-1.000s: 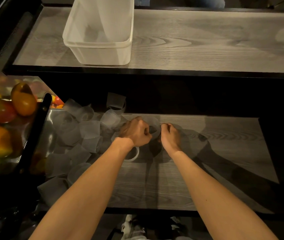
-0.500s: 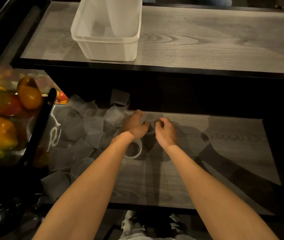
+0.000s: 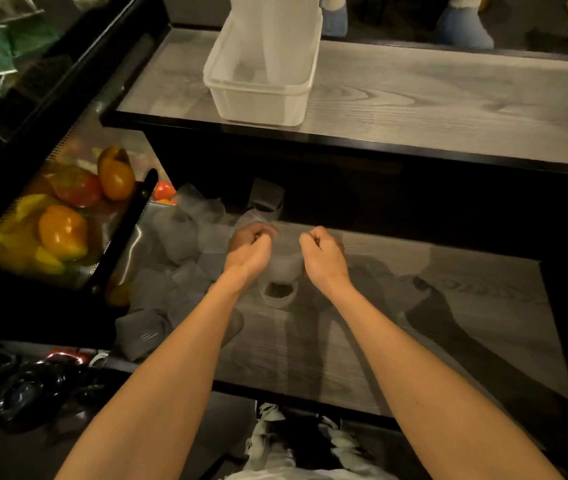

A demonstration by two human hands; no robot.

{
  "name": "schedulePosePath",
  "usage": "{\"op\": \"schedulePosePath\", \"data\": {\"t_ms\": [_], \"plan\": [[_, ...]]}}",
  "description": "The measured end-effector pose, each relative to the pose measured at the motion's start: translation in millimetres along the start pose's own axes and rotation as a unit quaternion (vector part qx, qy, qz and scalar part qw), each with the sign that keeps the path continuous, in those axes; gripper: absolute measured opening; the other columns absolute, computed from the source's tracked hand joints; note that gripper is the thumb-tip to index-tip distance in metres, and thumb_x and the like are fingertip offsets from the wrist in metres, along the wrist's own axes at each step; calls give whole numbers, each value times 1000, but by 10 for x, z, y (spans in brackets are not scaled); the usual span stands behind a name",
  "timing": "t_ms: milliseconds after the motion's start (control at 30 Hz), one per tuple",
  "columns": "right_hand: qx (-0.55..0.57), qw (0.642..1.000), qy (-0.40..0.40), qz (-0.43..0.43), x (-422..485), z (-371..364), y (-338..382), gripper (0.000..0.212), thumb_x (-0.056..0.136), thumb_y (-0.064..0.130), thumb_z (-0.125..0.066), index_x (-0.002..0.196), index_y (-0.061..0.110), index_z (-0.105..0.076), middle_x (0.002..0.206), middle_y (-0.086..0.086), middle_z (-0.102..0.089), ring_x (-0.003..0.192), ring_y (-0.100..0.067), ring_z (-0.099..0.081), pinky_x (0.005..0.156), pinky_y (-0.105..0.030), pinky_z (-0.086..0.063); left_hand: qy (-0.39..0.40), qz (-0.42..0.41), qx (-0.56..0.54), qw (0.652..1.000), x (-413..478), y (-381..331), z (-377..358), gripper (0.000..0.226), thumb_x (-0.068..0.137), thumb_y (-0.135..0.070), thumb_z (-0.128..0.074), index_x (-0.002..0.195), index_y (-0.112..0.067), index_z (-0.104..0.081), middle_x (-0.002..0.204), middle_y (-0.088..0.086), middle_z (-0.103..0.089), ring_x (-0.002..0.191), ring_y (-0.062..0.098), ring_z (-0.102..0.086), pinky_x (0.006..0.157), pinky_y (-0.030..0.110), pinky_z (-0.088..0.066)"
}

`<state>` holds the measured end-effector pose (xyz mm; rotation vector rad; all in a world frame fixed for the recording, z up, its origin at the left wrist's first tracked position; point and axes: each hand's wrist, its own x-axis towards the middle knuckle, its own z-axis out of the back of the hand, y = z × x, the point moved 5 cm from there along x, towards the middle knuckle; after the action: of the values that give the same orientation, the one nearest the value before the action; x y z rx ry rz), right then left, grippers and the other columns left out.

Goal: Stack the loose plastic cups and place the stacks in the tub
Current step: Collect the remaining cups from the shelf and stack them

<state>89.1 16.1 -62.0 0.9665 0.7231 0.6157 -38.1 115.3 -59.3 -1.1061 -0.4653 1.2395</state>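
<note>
Both my hands meet over the lower wooden shelf [image 3: 449, 306]. My left hand [image 3: 248, 252] and my right hand [image 3: 324, 259] each pinch a side of a translucent plastic cup [image 3: 284, 263] held between them, just above another cup [image 3: 278, 293] that stands on the shelf. A heap of loose translucent cups [image 3: 178, 271] lies at the shelf's left end, beside my left forearm. The white plastic tub [image 3: 258, 95] stands on the upper shelf, back and left of my hands, with a tall stack of cups [image 3: 277, 36] upright inside it.
A perforated metal tray of peppers and tomatoes [image 3: 64, 216] sits left of the cup heap. The upper shelf [image 3: 449, 109] overhangs the back of the lower one. Dark objects lie on the floor at lower left [image 3: 33, 386]. Someone's shoes [image 3: 462, 26] show beyond the upper shelf.
My hands have drawn a little apart and lifted the cup off the shelf, above the cup standing there. The camera has tilted up, showing more of the tub.
</note>
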Motion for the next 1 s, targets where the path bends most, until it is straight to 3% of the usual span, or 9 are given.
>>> {"op": "schedulePosePath", "data": {"t_ms": [100,267,367,467,633,833,1000], "plan": [[-43,998,47,-7,-74,-76,-55,21,99,34,-49,83,21,-47,77,-2,-57,70,-21,-56,64,-37,-45,-1,-22,19,1000,-109,138,56,23,101,-9,-50,101,-21,-69,90,-6,-64,78,6,-57,69,19,-46],[-94,992,87,-6,-152,-112,-205,9,98,33,-56,96,26,-52,91,-3,-63,80,-20,-63,71,-39,-55,1,-50,82,995,-237,340,76,29,97,-7,-56,119,-18,-73,96,-3,-69,89,11,-62,77,10,-42],[-137,983,118,-10,-151,-132,-301,19,96,30,-64,109,25,-52,99,0,-58,87,-17,-59,69,-30,-49,36,-72,165,983,-253,396,24,34,96,-11,-58,126,-21,-69,115,3,-68,102,18,-63,86,16,-41],[-133,983,125,-19,-113,-126,-322,28,93,34,-69,113,25,-53,96,2,-56,86,-16,-57,72,-31,-48,40,-56,171,983,-219,413,7,32,93,-25,-60,124,-25,-68,130,2,-61,117,21,-58,95,25,-43],[-120,990,80,-9,99,-103,-190,13,99,29,-61,108,23,-55,98,0,-62,88,-20,-62,78,-38,-56,-30,-38,106,993,-18,260,100,24,97,-21,-58,119,-17,-64,124,5,-57,100,23,-63,93,39,-55],[-155,985,78,17,396,-256,-23,18,98,23,-63,114,21,-55,109,2,-61,99,-17,-59,80,-29,-47,-30,3,143,989,309,261,153,39,96,-18,-63,134,-14,-57,142,9,-52,124,29,-57,106,40,-48],[-184,978,81,57,617,-365,87,20,98,26,-63,116,19,-55,102,-3,-61,95,-21,-61,83,-36,-50,-12,-23,167,986,517,236,158,46,95,-15,-65,140,-19,-55,144,7,-52,131,26,-53,108,32,-45]]}}
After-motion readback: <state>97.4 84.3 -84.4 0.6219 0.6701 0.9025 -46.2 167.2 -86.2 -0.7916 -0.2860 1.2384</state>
